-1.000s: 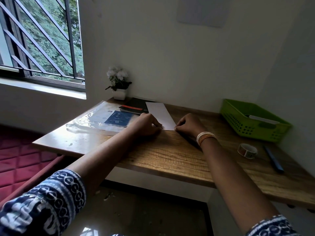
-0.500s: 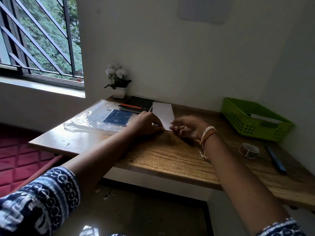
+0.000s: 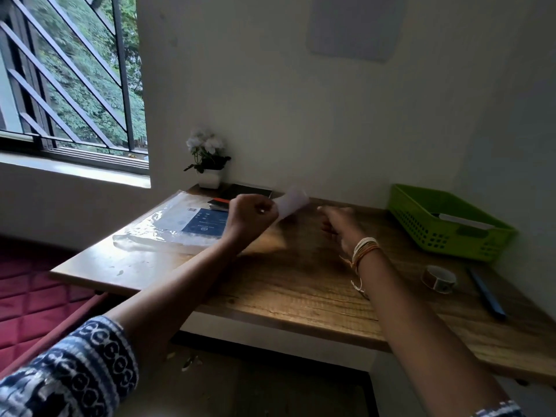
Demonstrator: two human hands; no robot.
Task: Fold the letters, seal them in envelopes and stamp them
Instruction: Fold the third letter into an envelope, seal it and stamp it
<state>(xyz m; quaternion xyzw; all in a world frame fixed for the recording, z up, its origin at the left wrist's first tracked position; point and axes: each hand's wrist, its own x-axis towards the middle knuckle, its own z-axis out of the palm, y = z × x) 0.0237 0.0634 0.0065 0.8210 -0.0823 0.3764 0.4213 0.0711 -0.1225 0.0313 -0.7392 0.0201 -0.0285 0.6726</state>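
Head view: letter folded and lifted, envelope and stamp steps not yet done

Head view shows the left hand [image 3: 251, 216] closed in a pinch on the near end of a narrow folded letter [image 3: 291, 201], which is raised off the surface [image 3: 288, 284] and blurred. The right hand [image 3: 338, 225] hangs beside it, also blurred; I cannot tell whether its fingers are spread or curled, and it does not appear to touch the paper.

Judging by its slim shape, folding looks done or nearly so. Sealing and stamping look untouched: no stamp can be made out. A clear plastic pack [image 3: 180, 225] on the left may hold envelopes, but that is unclear.

A green basket [image 3: 445, 227] holding something flat and white sits far right, with a tape roll [image 3: 438, 279] and blue pen [image 3: 486, 293] near it. A small potted plant [image 3: 208, 164] stands by the wall, next to a barred window [image 3: 72, 79] with trees outside.
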